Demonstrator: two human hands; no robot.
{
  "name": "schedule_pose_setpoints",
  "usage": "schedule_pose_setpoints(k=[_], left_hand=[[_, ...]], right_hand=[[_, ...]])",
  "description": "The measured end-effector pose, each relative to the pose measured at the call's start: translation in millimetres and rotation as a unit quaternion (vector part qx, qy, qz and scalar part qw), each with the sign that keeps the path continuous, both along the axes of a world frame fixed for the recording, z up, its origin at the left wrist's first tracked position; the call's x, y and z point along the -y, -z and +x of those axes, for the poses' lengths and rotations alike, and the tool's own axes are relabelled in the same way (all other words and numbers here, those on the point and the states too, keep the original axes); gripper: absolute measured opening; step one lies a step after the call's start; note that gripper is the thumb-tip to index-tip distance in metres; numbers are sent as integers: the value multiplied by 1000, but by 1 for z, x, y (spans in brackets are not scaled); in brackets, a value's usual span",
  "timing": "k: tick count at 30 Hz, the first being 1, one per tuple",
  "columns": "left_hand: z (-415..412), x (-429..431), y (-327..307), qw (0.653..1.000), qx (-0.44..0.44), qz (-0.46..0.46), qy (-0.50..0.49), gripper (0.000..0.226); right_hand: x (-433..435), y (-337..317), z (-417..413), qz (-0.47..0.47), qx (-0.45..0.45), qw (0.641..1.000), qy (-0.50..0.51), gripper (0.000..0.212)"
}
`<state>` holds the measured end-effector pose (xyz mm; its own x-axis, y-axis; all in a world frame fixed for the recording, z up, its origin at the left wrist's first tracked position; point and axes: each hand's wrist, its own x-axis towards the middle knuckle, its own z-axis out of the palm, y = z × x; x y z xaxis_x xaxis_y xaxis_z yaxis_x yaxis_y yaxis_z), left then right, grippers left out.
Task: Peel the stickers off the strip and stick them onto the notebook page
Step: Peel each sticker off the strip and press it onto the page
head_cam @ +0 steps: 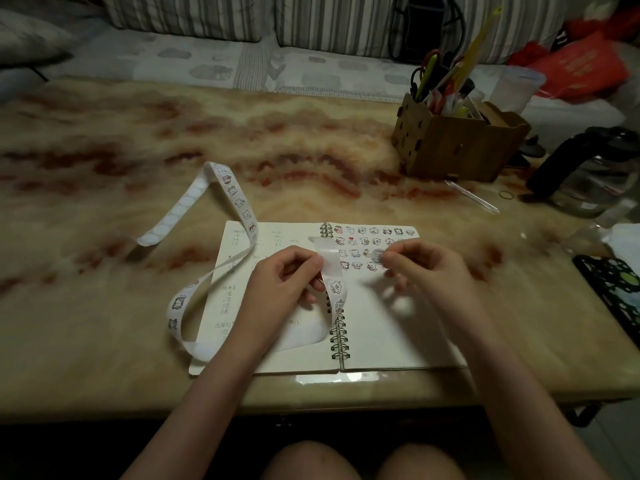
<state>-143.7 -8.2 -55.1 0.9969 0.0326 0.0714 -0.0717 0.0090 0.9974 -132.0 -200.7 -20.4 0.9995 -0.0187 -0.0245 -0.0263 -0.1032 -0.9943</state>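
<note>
Dim, warm light. A beige marble table (138, 140) veined red-brown stretches beyond the left hand (284, 275); past its far edge stands a sofa (194, 60) with striped cushions (187, 12). Beyond the right hand (426, 268), to its right, a wooden pen box (460, 147) and a dark-handled glass kettle (588, 174); nearer than it, pale floor tiles (616, 452)

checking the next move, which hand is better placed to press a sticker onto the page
Right hand: it pinches a sticker over the notebook's right page, beside the stuck rows; the left hand holds the strip.
</note>
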Motion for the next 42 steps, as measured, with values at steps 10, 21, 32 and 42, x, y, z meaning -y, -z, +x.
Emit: schedule_pose_setpoints(k=[10, 21, 32, 42], left_hand=[[-2, 1, 0, 1000, 2, 14, 6, 14], [-2, 1, 1, 1000, 3, 17, 7, 14], [-2, 1, 2, 1000, -4, 8, 8, 14], [-2, 1, 1, 1000, -6, 11, 5, 14]], right_hand=[[37, 3, 26, -137, -67, 987, 47, 10], [36, 10, 30, -130, -51, 988, 60, 5], [40, 19, 30, -153, -56, 985, 54, 12], [38, 22, 33, -158, -54, 984, 62, 6]])
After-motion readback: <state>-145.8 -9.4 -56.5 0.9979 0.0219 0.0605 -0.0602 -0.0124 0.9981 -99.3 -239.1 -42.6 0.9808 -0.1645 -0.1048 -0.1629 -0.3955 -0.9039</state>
